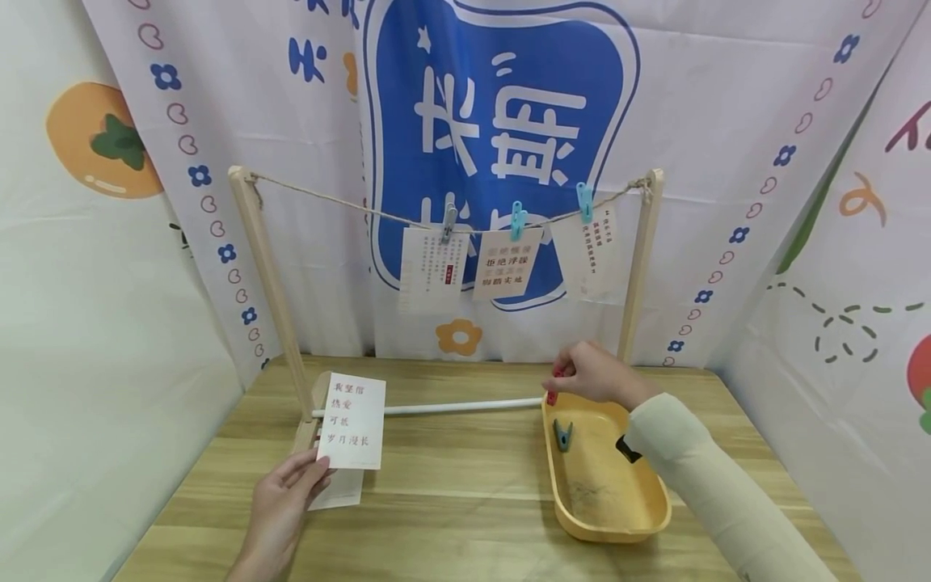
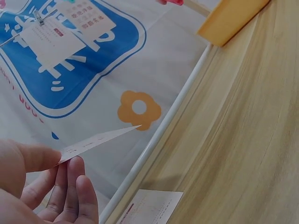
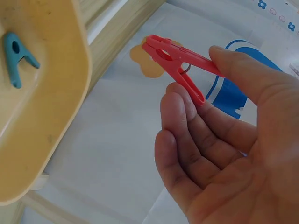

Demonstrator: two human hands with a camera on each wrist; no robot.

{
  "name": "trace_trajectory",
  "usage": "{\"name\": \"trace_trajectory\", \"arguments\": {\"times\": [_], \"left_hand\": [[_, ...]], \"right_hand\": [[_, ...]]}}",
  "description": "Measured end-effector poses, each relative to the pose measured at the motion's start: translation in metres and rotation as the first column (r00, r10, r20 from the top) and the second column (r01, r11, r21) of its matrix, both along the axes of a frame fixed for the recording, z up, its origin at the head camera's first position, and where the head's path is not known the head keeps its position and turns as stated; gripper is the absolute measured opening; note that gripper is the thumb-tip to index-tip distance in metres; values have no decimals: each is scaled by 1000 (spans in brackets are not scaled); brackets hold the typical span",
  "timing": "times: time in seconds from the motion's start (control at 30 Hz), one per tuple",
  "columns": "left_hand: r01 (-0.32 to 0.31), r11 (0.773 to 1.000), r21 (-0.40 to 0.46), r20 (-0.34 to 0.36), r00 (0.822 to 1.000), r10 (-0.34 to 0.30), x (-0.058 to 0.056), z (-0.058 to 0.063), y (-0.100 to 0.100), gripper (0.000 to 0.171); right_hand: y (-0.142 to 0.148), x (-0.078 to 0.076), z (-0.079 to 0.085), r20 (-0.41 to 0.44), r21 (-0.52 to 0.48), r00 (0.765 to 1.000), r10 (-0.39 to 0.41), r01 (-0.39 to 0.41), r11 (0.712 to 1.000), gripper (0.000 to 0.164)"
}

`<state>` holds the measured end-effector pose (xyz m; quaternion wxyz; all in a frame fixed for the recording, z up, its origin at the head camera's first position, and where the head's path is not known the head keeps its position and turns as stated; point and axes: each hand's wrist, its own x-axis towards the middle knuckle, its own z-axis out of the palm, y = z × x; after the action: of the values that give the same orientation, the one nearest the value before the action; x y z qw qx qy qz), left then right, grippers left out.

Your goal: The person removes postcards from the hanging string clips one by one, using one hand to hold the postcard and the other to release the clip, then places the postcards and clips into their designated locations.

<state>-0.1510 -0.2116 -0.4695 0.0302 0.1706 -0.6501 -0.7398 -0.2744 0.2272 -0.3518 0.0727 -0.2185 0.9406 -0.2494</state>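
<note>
My left hand [image 1: 287,493] pinches the lower edge of a white card [image 1: 355,424] printed with red characters, held above the table at the left. Beneath it another card [image 1: 342,490] lies on the table, partly covered. Over the far left rim of a yellow tray [image 1: 611,529], my right hand [image 1: 592,373] holds a red clothespin [image 3: 175,58] by its two handles, between thumb and fingers. Inside the tray lies a teal clothespin [image 1: 562,435]. A twine line [image 1: 342,202] carries three cards, hung by a grey clothespin [image 1: 449,222] and two light-blue clothespins [image 1: 518,220].
The twine runs between two upright wooden posts, the left post [image 1: 269,291] and the right post [image 1: 640,267]. A white rod [image 1: 465,406] spans low between them, across the wooden table [image 1: 451,501]. Behind hangs a printed white cloth [image 1: 313,267].
</note>
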Motion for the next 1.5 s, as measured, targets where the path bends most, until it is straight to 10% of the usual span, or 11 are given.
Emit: {"name": "trace_trajectory", "arguments": {"times": [1.5], "left_hand": [[63, 998, 29, 75, 995, -65, 7, -18, -4, 58]], "right_hand": [[20, 1, -50, 123, 304, 966, -228, 182, 935, 23]]}}
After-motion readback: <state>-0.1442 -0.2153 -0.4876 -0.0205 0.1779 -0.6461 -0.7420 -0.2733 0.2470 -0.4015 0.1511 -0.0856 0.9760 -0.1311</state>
